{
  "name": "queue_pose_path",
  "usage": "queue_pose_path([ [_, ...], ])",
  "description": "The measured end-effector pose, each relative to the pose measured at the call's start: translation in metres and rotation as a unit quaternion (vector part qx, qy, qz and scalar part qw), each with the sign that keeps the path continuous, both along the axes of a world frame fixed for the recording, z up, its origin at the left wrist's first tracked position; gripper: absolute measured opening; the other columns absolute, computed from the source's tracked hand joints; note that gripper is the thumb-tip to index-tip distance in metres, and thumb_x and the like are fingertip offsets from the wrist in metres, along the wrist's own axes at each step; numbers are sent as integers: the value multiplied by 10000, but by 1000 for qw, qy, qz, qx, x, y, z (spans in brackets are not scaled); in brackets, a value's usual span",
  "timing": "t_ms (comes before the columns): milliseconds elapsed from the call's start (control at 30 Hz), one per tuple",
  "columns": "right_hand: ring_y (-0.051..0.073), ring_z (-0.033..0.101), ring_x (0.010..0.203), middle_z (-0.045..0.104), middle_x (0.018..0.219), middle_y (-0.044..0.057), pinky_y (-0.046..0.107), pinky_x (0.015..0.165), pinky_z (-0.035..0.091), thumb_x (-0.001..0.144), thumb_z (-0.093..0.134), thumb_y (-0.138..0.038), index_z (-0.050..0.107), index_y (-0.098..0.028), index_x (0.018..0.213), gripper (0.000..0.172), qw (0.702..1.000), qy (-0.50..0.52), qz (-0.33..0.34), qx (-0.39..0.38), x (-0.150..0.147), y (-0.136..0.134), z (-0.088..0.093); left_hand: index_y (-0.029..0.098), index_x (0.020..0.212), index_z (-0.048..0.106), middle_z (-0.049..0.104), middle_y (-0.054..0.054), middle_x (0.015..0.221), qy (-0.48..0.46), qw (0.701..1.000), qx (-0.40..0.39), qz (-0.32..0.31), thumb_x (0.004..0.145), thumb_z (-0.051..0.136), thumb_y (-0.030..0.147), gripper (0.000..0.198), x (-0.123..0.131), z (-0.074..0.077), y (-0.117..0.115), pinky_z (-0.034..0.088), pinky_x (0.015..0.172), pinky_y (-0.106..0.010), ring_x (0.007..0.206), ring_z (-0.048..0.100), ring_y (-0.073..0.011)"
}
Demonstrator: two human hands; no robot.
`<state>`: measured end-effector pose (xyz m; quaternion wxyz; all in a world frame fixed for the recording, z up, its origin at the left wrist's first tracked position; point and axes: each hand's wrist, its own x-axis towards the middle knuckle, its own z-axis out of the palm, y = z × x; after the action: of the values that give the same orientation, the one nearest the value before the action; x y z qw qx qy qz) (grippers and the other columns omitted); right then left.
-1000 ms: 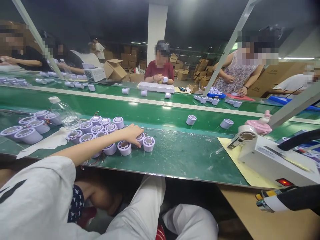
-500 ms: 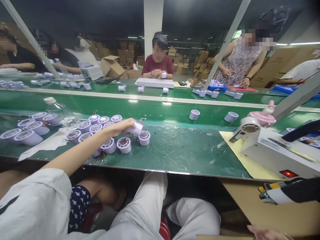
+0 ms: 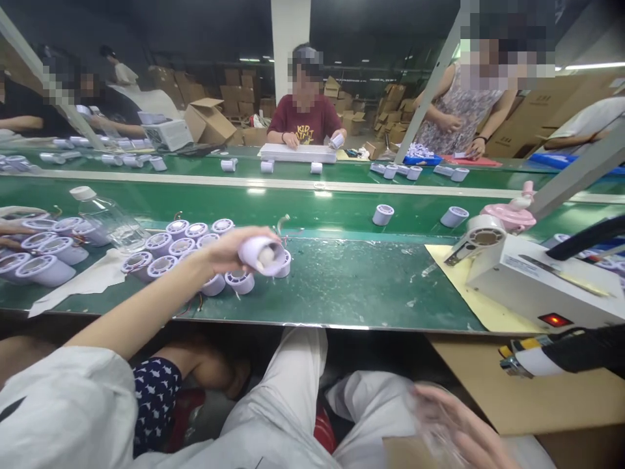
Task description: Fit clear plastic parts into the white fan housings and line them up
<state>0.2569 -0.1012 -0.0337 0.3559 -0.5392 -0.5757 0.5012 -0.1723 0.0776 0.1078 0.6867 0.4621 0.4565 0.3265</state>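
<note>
My left hand (image 3: 229, 251) is closed round a lilac cylindrical part (image 3: 263, 255), held just above the green bench (image 3: 351, 286) with its open end facing me and thin wires trailing from it. A cluster of the same lilac parts (image 3: 183, 251) stands on the bench just left of and under that hand. My right hand (image 3: 459, 426) is low at the bottom right, over my lap, blurred, fingers spread around what looks like thin clear film (image 3: 430, 417).
A white machine (image 3: 532, 283) with a red lit switch sits on yellow paper at right. A water bottle (image 3: 105, 218) stands at left near a white cloth. Loose lilac parts (image 3: 383, 214) ride the conveyor. Other people work across the belt; another person's hand (image 3: 14, 228) is at far left.
My left hand has picked one lilac part out of the cluster, lifted it and turned its open end toward me. My right hand has come into view at the bottom right.
</note>
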Motion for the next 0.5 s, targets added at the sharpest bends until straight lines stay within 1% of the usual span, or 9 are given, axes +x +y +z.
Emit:
queue_pose_path([
  [67, 281, 626, 1121, 614, 1285, 95, 391, 899, 557, 872, 579, -389, 604, -328, 1279, 412, 975, -145, 62, 157, -39, -2, 26, 122, 853, 631, 589, -21, 618, 13, 996, -53, -76, 745, 656, 398, 297, 39, -27, -23, 288, 289, -153, 404, 482, -90],
  [100, 292, 611, 1136, 595, 1304, 102, 412, 903, 554, 862, 602, -360, 568, -332, 1320, 461, 943, -219, 86, 236, -58, 0, 37, 120, 849, 640, 592, -19, 658, 26, 988, -65, -140, 749, 649, 412, 309, 58, -42, -34, 278, 294, -151, 413, 469, -75],
  [167, 318, 604, 1102, 555, 1330, 142, 455, 847, 564, 869, 592, -304, 561, -310, 1332, 465, 868, -334, 65, 361, -88, 8, 49, 128, 860, 656, 604, -14, 726, 57, 967, -51, -242, 771, 620, 423, 310, 93, -67, -54, 285, 321, -165, 439, 449, -62],
  [233, 339, 592, 1064, 511, 1365, 179, 479, 791, 568, 860, 598, -245, 572, -277, 1323, 464, 819, -426, 31, 384, -102, 16, 51, 144, 869, 669, 633, -17, 796, 94, 946, 29, -310, 816, 576, 396, 274, 118, -83, -68, 388, 434, -188, 538, 508, -82],
  [267, 345, 584, 1059, 501, 1375, 182, 481, 774, 567, 846, 605, -199, 609, -264, 1276, 435, 806, -460, 21, 371, -103, 19, 50, 152, 879, 676, 650, -23, 840, 112, 935, 93, -325, 839, 558, 368, 250, 127, -87, -73, 447, 542, -208, 629, 555, -103],
  [300, 348, 573, 1070, 498, 1380, 173, 476, 773, 565, 823, 617, -147, 650, -254, 1209, 402, 805, -480, 19, 348, -102, 20, 49, 160, 890, 681, 660, -30, 887, 129, 922, 163, -327, 857, 546, 338, 225, 134, -89, -77, 475, 668, -235, 740, 589, -128],
  [367, 331, 558, 1107, 513, 1364, 143, 443, 793, 562, 768, 654, -80, 701, -232, 1038, 313, 840, -458, 33, 288, -95, 18, 47, 178, 921, 680, 662, -37, 957, 156, 899, 281, -297, 872, 553, 302, 185, 142, -91, -82, 454, 835, -285, 900, 596, -164],
  [433, 290, 568, 1114, 544, 1303, 122, 396, 829, 553, 739, 722, -130, 691, -206, 898, 179, 903, -364, 47, 222, -87, 13, 47, 188, 964, 662, 655, -39, 978, 169, 894, 331, -250, 851, 611, 320, 181, 147, -93, -86, 445, 846, -303, 909, 591, -172],
  [500, 240, 591, 1080, 578, 1216, 99, 366, 871, 527, 796, 710, -257, 672, -199, 835, 79, 949, -262, 36, 169, -82, 7, 50, 194, 999, 646, 645, -43, 986, 159, 901, 343, -211, 773, 714, 380, 301, 150, -99, -91, 456, 808, -306, 888, 592, -179],
])
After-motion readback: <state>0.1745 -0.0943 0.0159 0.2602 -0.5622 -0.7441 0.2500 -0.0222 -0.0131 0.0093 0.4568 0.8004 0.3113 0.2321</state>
